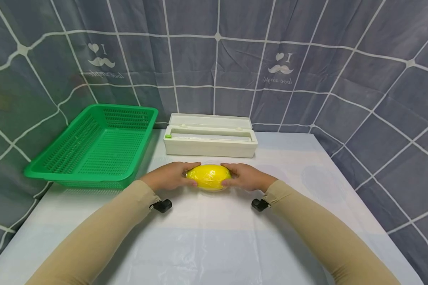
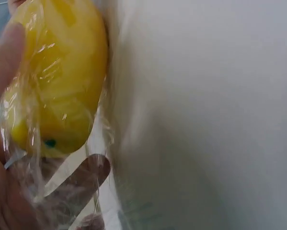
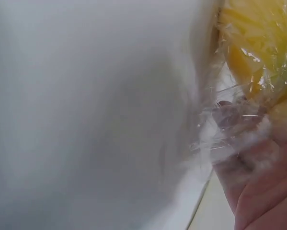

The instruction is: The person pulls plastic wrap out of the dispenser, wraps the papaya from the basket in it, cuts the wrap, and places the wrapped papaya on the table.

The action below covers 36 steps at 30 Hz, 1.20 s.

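Observation:
A yellow oval fruit (image 1: 209, 177), its exact kind unclear, is wrapped in clear cling film (image 2: 40, 191) just above or on the white table. My left hand (image 1: 169, 175) holds its left end, with the thumb on the near side and fingers at the far side. Its right end is held the same way by my right hand (image 1: 249, 176). Loose film hangs past both ends, over the palm and fingers in each wrist view. A small dark green spot shows on the fruit's end in the left wrist view. The fruit's underside is hidden.
Behind the hands stands a white cling film dispenser (image 1: 210, 148) with its lid raised and a small green slider at its left. A green plastic basket (image 1: 82, 176) sits at the left. Grey checked curtain (image 1: 192, 59) borders the table (image 1: 207, 245) at back and sides.

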Each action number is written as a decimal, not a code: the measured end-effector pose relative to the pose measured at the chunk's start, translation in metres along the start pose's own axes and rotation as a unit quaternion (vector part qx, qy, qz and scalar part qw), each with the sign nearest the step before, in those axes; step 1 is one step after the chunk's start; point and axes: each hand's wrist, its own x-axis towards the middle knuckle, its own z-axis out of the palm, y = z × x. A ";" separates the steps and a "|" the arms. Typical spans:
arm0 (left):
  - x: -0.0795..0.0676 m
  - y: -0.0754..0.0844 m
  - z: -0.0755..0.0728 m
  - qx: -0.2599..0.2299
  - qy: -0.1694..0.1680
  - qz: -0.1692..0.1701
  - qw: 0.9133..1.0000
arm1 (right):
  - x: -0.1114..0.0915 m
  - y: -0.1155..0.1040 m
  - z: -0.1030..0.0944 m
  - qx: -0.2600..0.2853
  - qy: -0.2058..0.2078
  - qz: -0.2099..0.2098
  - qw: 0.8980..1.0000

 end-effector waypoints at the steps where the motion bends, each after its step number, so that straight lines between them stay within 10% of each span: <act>1: -0.001 -0.001 0.000 -0.004 -0.001 -0.001 1.000 | 0.000 0.001 0.000 0.002 0.000 -0.003 1.000; 16: -0.005 -0.008 0.000 -0.034 -0.001 0.008 0.999 | -0.007 0.003 -0.005 0.019 -0.014 -0.003 1.000; 24: -0.006 -0.006 0.001 -0.022 0.000 0.001 1.000 | -0.014 0.007 -0.003 -0.063 -0.037 0.008 0.997; 36: -0.006 -0.003 0.002 -0.037 0.004 0.009 0.999 | -0.019 0.004 -0.006 -0.024 0.039 -0.003 0.999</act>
